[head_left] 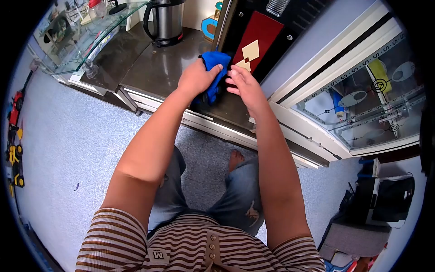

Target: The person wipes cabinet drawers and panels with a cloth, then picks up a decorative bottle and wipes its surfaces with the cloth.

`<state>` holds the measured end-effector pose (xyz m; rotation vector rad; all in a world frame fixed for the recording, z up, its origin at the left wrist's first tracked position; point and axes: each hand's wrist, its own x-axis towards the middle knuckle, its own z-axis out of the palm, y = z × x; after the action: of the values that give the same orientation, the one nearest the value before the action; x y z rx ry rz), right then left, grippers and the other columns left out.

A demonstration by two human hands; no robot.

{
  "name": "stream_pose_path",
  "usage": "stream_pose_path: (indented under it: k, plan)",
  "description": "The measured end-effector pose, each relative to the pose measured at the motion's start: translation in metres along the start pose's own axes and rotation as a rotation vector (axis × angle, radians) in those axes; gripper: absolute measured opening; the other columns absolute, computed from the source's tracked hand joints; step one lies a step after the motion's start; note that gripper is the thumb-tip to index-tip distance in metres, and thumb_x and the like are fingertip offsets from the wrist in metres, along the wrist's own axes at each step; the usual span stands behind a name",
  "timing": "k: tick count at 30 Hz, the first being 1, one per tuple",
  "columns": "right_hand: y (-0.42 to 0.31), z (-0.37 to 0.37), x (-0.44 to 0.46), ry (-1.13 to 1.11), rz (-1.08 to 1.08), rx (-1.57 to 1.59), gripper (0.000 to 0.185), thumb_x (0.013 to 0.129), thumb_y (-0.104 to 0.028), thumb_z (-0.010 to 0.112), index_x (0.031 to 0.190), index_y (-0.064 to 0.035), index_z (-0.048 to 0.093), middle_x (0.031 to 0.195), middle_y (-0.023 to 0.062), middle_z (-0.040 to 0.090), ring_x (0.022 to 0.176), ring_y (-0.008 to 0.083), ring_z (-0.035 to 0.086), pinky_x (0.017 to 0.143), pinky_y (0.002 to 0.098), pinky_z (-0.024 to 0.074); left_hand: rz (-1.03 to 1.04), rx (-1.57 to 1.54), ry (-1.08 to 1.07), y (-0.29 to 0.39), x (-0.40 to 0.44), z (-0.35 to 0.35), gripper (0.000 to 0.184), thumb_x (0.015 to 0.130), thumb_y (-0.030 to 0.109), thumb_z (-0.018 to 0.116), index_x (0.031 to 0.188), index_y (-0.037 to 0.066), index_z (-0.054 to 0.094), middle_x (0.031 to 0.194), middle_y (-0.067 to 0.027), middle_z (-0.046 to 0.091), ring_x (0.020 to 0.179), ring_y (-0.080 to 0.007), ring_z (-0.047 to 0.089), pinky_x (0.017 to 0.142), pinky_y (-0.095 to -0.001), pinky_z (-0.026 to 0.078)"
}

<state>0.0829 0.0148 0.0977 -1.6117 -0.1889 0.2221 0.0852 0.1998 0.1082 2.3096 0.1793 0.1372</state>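
Note:
My left hand (198,78) grips a bunched blue cloth (216,58) with dark edging, its thumb lying over the fabric. Part of the cloth hangs below the fingers, over the dark, glossy countertop (156,68). Just to the right, my right hand (245,87) has its fingers apart and slightly bent, with nothing visible in them. Beyond the right fingertips stands a black panel with a dark red strip (260,32) and cream diamond shapes.
A steel kettle (166,22) with a black handle stands at the back of the counter. Left of it is a glass shelf (90,45) holding small items. On the right is a patterned glass-fronted cabinet (362,90). Toy vehicles (15,156) line the floor's left edge.

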Motion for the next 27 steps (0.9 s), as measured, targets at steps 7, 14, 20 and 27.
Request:
stream_pose_path:
  k: [7, 14, 20, 27]
  plan:
    - [0.001, 0.011, 0.0, -0.072, -0.009, 0.522, 0.046, 0.108, -0.036, 0.053, 0.141, -0.0053, 0.049, 0.123, 0.0062, 0.062, 0.114, 0.0189, 0.059, 0.101, 0.0341, 0.0466, 0.079, -0.606, -0.481, 0.021, -0.038, 0.002, 0.07, 0.094, 0.037, 0.071, 0.148, 0.0, 0.045, 0.129, -0.0194, 0.064, 0.111, -0.023, 0.064, 0.095, -0.0356, 0.053]
    - [-0.01, 0.007, -0.002, -0.114, -0.035, 0.583, 0.035, 0.105, -0.025, 0.059, 0.131, -0.0022, 0.056, 0.121, 0.0068, 0.064, 0.114, 0.018, 0.058, 0.101, 0.0358, 0.0468, 0.034, -0.844, -0.246, 0.021, -0.024, 0.009, 0.067, 0.09, 0.028, 0.073, 0.137, -0.005, 0.039, 0.122, -0.0195, 0.06, 0.11, -0.0224, 0.062, 0.097, -0.0347, 0.051]
    - [-0.006, 0.014, 0.012, 0.238, -0.334, 0.305, 0.031, 0.097, -0.023, 0.071, 0.111, -0.0006, 0.056, 0.107, 0.0083, 0.066, 0.093, 0.0151, 0.061, 0.088, 0.0343, 0.0506, 0.1, -0.512, 0.062, 0.027, -0.027, 0.004, 0.057, 0.091, 0.025, 0.072, 0.133, -0.004, 0.047, 0.12, -0.0177, 0.062, 0.107, -0.0228, 0.064, 0.092, -0.035, 0.053]
    - [0.006, 0.03, 0.04, 0.61, -0.579, -0.187, 0.04, 0.09, -0.023, 0.076, 0.115, -0.0001, 0.056, 0.105, 0.0195, 0.067, 0.098, 0.0291, 0.066, 0.091, 0.0392, 0.0506, 0.174, -0.464, 0.248, -0.009, 0.004, 0.024, 0.058, 0.09, 0.016, 0.067, 0.143, 0.001, 0.048, 0.13, -0.0234, 0.058, 0.112, -0.0346, 0.062, 0.1, -0.0414, 0.049]
